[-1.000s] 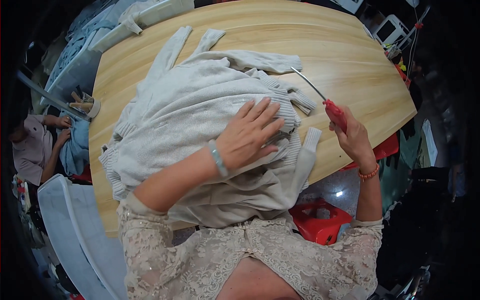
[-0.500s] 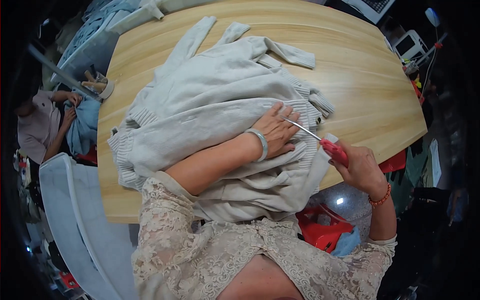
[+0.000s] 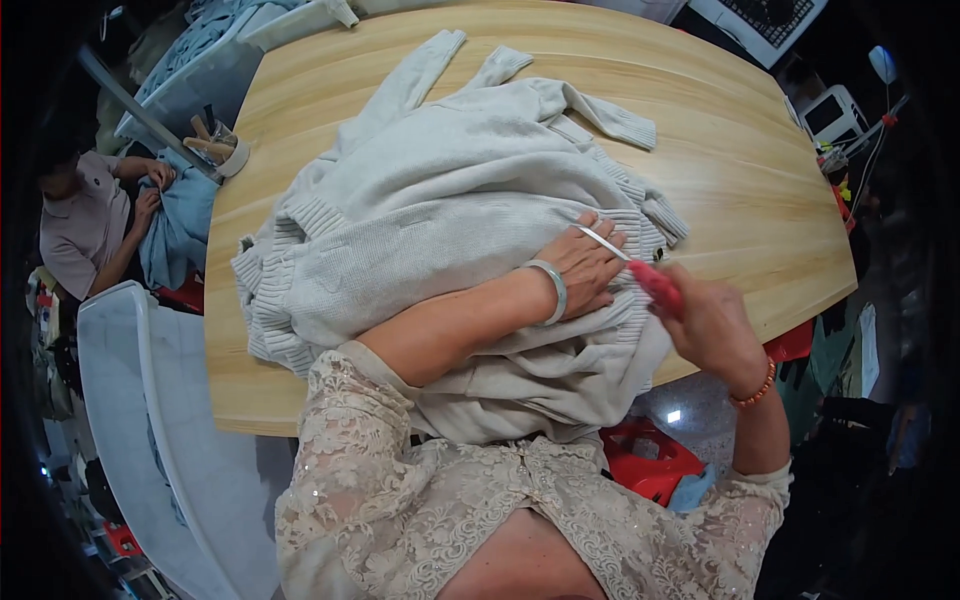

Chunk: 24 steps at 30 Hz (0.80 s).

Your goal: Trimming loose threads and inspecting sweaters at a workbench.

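A pale grey knitted sweater lies heaped on a round wooden table, part of it hanging over the near edge. My left hand, with a pale bangle on the wrist, lies flat on the sweater near its ribbed right edge. My right hand grips the red handle of a pair of scissors. The metal blade points up-left and ends just above my left hand's fingers. A beaded bracelet circles my right wrist.
Another person in a pinkish top sits at the left handling blue cloth. A white chair back stands at lower left. A red bin sits under the table edge. Pale bins and monitors line the far side.
My right hand has brought the scissors left and down, from over bare table to the sweater's right edge beside my left hand. My left hand stays pressed on the sweater.
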### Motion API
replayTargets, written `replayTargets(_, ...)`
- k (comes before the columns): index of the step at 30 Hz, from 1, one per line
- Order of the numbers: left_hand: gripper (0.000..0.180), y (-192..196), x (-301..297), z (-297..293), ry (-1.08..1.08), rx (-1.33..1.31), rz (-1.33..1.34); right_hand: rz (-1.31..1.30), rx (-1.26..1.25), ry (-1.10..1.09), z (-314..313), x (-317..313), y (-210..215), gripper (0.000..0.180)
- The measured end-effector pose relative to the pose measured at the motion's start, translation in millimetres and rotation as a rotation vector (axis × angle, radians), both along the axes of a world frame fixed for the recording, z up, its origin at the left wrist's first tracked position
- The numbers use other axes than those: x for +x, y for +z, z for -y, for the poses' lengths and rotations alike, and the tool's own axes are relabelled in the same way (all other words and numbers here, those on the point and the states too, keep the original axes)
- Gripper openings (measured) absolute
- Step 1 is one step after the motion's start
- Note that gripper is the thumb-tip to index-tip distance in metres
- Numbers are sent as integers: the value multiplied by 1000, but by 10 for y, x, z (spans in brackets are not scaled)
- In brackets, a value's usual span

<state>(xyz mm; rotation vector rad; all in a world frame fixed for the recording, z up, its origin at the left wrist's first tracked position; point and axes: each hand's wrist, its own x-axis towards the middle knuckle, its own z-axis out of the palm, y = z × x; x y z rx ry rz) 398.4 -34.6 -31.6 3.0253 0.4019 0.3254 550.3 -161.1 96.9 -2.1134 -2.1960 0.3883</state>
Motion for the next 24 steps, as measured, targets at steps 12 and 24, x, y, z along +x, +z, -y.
replayTargets(12, 83, 79, -458, -49, 312, 8, 260, -96, 18, -149, 651, 233, 75, 24)
replayTargets(24, 82, 218, -2239, 82, 825, 141, 202, -81, 3, 283, -169, -868, 251, 26)
